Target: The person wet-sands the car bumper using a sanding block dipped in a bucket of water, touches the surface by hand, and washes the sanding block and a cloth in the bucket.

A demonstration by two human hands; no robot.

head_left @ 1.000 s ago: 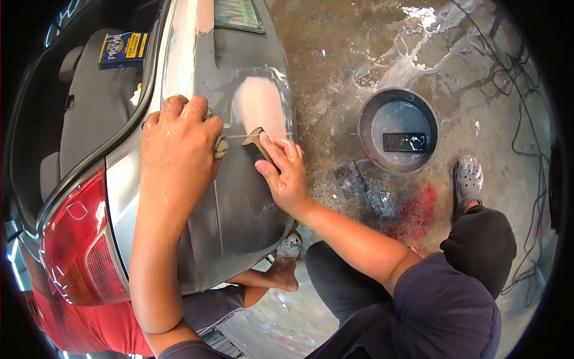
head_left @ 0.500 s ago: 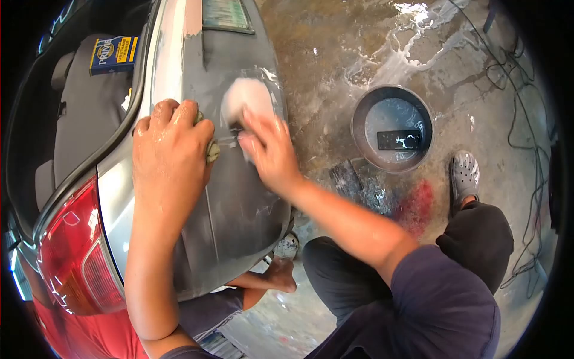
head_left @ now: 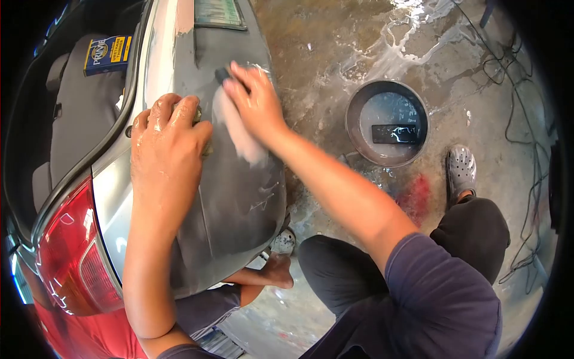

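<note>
My left hand (head_left: 166, 140), wet and closed, rests by the edge of the car's trunk opening. Its fingers wrap a greenish sponge-like wad (head_left: 207, 146), of which only a sliver shows. On the grey, sanded bumper (head_left: 239, 209), my right hand (head_left: 257, 102) presses a small dark block, apparently a sanding block (head_left: 222, 75), mostly covered by the fingers. Below that hand lies a pinkish-white patch (head_left: 245, 143) of filler, partly hidden by it. A red tail light (head_left: 72, 251) sits left of my left forearm.
A round basin (head_left: 353, 128) of cloudy water, holding a dark rectangular block (head_left: 394, 134), stands on the wet floor. Cables (head_left: 526, 149) run along the right. A blue thinner box (head_left: 107, 55) lies in the trunk. Another person's foot (head_left: 280, 270) shows beneath the bumper.
My right hand has slid up the bumper with the dark block, uncovering the lower part of the pale patch. My left hand stays nearly in place. The view has shifted slightly.
</note>
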